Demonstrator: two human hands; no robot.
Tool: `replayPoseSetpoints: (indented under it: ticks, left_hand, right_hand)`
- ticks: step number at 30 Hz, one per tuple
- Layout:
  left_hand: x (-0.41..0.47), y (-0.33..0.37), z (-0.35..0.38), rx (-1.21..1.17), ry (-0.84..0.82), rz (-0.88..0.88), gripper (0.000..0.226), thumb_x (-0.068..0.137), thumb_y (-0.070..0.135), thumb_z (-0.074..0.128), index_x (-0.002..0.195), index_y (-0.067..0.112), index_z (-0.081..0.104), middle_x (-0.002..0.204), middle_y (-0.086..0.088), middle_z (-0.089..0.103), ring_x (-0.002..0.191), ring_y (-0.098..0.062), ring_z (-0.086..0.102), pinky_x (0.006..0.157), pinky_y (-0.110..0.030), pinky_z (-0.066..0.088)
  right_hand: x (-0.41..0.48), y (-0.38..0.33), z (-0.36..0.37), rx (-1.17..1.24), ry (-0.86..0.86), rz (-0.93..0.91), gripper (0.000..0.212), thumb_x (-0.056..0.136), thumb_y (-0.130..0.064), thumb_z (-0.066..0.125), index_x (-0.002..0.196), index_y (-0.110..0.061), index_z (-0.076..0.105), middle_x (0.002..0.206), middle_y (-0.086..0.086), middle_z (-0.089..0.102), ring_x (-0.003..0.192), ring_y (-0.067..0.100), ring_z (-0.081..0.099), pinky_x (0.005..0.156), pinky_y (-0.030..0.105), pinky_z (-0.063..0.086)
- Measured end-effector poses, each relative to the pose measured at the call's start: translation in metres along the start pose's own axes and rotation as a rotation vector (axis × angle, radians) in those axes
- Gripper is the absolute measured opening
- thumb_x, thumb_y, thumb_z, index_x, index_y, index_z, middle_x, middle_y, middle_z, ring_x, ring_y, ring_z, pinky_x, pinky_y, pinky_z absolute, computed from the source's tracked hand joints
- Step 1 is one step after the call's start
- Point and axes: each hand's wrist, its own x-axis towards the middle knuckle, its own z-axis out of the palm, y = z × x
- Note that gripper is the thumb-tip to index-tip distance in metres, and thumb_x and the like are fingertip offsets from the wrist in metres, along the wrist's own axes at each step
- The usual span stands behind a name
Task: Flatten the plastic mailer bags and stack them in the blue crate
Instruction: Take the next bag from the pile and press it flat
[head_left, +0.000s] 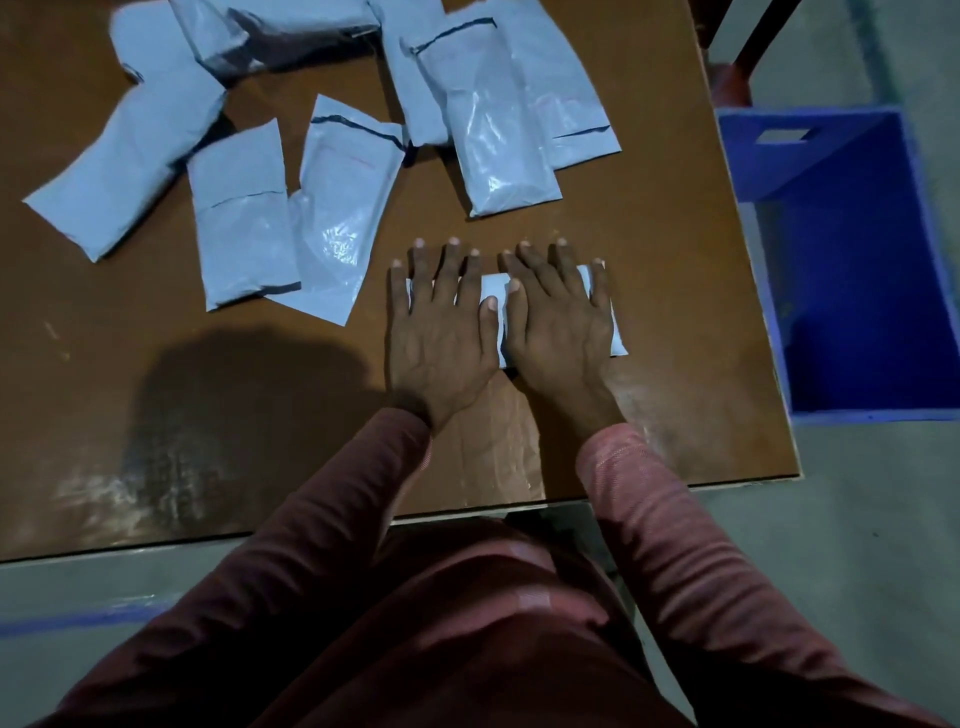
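Plainly, both hands were down flat on one mailer bag (493, 287) near the front right part of the brown table (675, 322). Left hand (441, 338) and right hand (558, 332) lay side by side, fingers straight and spread, palms pressing rather than gripping. The thumbs almost met over the strip of pale plastic showing between them. The bag ran crosswise under the palms, its right end poking out past the right hand's little finger.

Further back and to the left, the other mailer bags (239, 218) lay loose on the table. Several overlapped, some looked puffy, and a few showed a dark seal strip.

Blue crate (810, 150) stood on the floor just beside the table's right edge, with a handle slot cut in its far wall. Reddish sleeves (675, 519) covered both arms to the wrist.
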Motion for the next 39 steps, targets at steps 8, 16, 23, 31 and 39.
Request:
replayPoseSetpoints:
  ticks: [8, 16, 23, 31, 39]
  left_hand:
    - [0.003, 0.003, 0.000, 0.012, -0.053, -0.032, 0.063, 0.110, 0.043, 0.014, 0.162, 0.010, 0.030, 0.170, -0.015, 0.023, 0.159, -0.038, 0.014, 0.127, -0.056, 0.011]
    - [0.002, 0.002, -0.007, 0.031, -0.073, 0.000, 0.065, 0.109, 0.043, 0.011, 0.162, 0.010, 0.029, 0.168, -0.017, 0.028, 0.156, -0.040, 0.021, 0.126, -0.058, 0.014]
    - [-0.001, -0.009, -0.009, -0.005, -0.043, 0.086, 0.066, 0.109, 0.044, 0.013, 0.160, 0.007, 0.032, 0.167, -0.016, 0.031, 0.156, -0.037, 0.022, 0.127, -0.057, 0.014]
    - [-0.002, -0.011, -0.006, 0.011, -0.052, 0.099, 0.066, 0.109, 0.042, 0.018, 0.160, 0.003, 0.028, 0.167, -0.019, 0.028, 0.157, -0.036, 0.019, 0.127, -0.057, 0.013]
    - [0.012, -0.010, -0.011, -0.049, -0.069, 0.062, 0.064, 0.107, 0.046, 0.017, 0.161, 0.015, 0.032, 0.170, -0.011, 0.024, 0.159, -0.036, 0.013, 0.126, -0.062, 0.009]
  right_hand:
    - [0.002, 0.000, 0.002, -0.035, -0.066, -0.005, 0.046, 0.109, -0.034, 0.028, 0.146, -0.028, 0.056, 0.156, -0.010, 0.048, 0.154, 0.019, 0.027, 0.123, 0.054, 0.016]
    - [0.007, -0.002, -0.005, -0.058, -0.196, 0.005, 0.051, 0.108, -0.036, 0.023, 0.152, -0.028, 0.046, 0.162, -0.009, 0.038, 0.155, 0.020, 0.022, 0.123, 0.054, 0.012]
    - [0.046, 0.018, -0.018, 0.068, -0.275, -0.436, 0.056, 0.111, -0.040, 0.023, 0.163, -0.020, 0.021, 0.171, -0.003, 0.013, 0.159, 0.020, 0.002, 0.126, 0.048, 0.006]
    - [0.053, 0.028, -0.008, -0.052, -0.321, -0.489, 0.059, 0.111, -0.043, 0.018, 0.165, -0.019, 0.010, 0.172, -0.004, 0.007, 0.159, 0.017, -0.003, 0.125, 0.050, 0.014]
    - [0.055, 0.026, -0.011, -0.042, -0.321, -0.461, 0.058, 0.110, -0.042, 0.019, 0.164, -0.019, 0.017, 0.171, -0.005, 0.016, 0.159, 0.018, 0.002, 0.122, 0.053, 0.018]
